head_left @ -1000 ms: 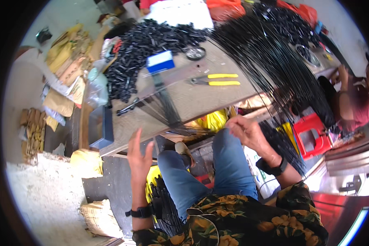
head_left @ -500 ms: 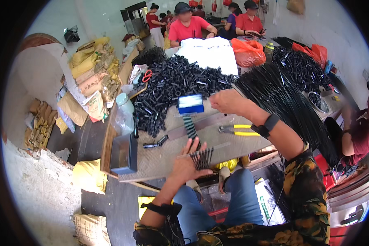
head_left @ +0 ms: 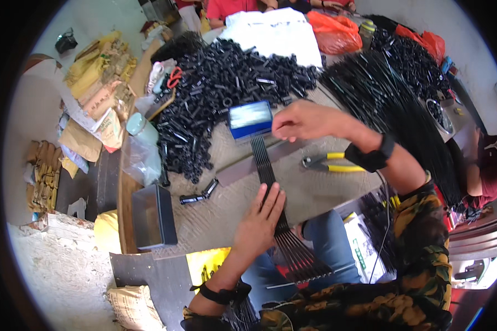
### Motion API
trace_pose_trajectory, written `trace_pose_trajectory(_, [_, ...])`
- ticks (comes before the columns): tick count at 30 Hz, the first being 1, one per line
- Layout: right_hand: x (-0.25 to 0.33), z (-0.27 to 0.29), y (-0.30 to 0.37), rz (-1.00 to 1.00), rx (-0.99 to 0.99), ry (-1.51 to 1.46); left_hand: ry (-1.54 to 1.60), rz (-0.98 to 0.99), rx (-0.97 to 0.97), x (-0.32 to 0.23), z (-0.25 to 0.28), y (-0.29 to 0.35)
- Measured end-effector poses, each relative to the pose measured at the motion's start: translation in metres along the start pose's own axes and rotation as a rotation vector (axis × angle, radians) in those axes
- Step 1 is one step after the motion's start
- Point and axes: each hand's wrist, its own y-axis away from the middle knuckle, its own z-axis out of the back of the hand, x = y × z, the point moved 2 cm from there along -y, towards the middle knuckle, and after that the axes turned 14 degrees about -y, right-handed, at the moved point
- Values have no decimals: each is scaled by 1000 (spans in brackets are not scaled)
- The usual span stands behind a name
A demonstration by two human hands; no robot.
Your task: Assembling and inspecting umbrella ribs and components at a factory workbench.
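A row of thin black rods (head_left: 265, 166) lies side by side from the blue box down over the table's front edge, fanning out above my lap. My left hand (head_left: 258, 223) rests flat on them, fingers stretched out. Just beyond their far ends stands the small blue box (head_left: 249, 128), its top bright with glare. My right hand (head_left: 306, 121) is beside the box's right side, fingers curled closed. Whatever it may hold is hidden. Pliers with yellow handles (head_left: 342, 165) lie on the table below my right wrist. A flat grey-brown bar (head_left: 237, 172) lies across the table, passing by the rods.
A large heap of short black tubes (head_left: 215, 94) covers the table's far left. Long black rods (head_left: 392, 110) are piled at right. A dark open bin (head_left: 168, 220) sits at the left edge, near a pale blue jar (head_left: 142, 129). Co-workers sit across the table and at right.
My left hand has moved from the rods' near ends to lie flat on their middle. The rods now reach farther over my lap. My right hand stays by the box; the view has tilted down.
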Motion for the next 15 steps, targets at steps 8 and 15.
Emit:
trace_pose_trajectory(8, [137, -34, 96, 410, 141, -174, 112, 12, 47, 9, -7, 5])
trace_pose_trajectory(15, [179, -98, 118, 479, 247, 571, -113, -37, -77, -5, -2, 11])
